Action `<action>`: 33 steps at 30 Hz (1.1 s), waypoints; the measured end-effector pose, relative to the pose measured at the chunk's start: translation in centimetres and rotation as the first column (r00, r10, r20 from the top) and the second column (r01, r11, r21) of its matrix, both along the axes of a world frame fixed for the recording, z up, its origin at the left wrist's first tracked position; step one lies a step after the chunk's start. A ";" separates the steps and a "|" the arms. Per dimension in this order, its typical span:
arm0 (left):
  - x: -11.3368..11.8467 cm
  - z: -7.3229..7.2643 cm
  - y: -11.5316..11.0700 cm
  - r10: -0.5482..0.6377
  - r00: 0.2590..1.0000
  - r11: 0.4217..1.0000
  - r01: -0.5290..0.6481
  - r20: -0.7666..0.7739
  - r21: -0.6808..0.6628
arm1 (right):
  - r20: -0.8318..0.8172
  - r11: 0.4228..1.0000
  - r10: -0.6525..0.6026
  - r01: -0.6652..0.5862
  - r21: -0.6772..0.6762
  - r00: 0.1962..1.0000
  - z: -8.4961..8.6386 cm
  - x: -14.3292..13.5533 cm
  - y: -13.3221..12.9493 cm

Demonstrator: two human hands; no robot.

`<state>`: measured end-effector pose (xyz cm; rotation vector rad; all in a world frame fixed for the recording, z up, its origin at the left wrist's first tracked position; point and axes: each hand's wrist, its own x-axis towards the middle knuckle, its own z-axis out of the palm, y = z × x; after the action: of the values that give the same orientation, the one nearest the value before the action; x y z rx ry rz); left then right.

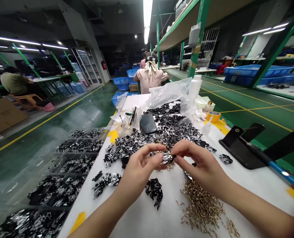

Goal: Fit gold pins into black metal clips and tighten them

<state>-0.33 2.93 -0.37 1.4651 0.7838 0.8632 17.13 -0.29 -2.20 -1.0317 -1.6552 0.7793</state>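
Observation:
Both hands meet over the middle of the white table (169,211). My left hand (139,168) is closed, with thumb and fingers curled around the left side of a small silver-and-black metal part (168,158). Thumb and forefinger of my right hand (202,163) pinch the part's dark right end. Its exact shape is too small to make out. Below my right hand lies a heap of small brass-coloured curved pieces (201,206). A little pile of black pieces (154,191) sits between my forearms. Silver-and-black parts (107,181) lie left of my left hand.
Beyond my hands spreads a large heap of black and silver parts (127,145), with a dark phone-like slab (148,124) on it. Divided trays (62,175) of parts stand left. A black metal tool with a blue handle (283,173) sits right, near orange tape (213,116). A person (150,77) sits ahead.

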 end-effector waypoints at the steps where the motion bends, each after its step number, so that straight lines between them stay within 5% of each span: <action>1: 0.0 0.1 0.2 -0.024 1.000 0.997 0.025 0.006 -0.075 | 0.033 0.999 -0.004 0.002 0.043 0.999 0.0 0.1 0.0; 6: -0.2 0.0 0.5 -0.135 0.991 0.958 0.134 0.013 -0.253 | 0.107 0.998 -0.005 -0.003 0.070 0.994 0.0 0.2 0.1; 18: -0.1 -0.4 0.2 -0.054 0.995 0.986 0.039 -0.088 -0.163 | 0.140 0.993 0.035 -0.019 -0.112 0.990 0.2 0.2 0.2; 24: -0.2 -0.4 1.0 0.058 0.995 0.989 -0.068 -0.077 -0.133 | 0.204 0.997 -0.061 0.071 -0.043 0.977 0.0 -0.1 0.0; 30: -0.5 -0.6 1.7 0.082 0.995 0.987 -0.089 -0.052 -0.134 | 0.660 0.974 0.103 -0.211 0.085 0.744 -1.9 -1.5 -0.7; 33: -0.4 -0.3 1.5 0.102 0.994 0.986 -0.107 -0.045 -0.125 | 0.755 0.964 0.090 -0.248 0.098 0.649 -3.0 -1.9 -0.7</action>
<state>-0.76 4.47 -0.70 1.3404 0.9345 0.8497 15.27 -1.01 -5.21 -1.1417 -2.5173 0.2748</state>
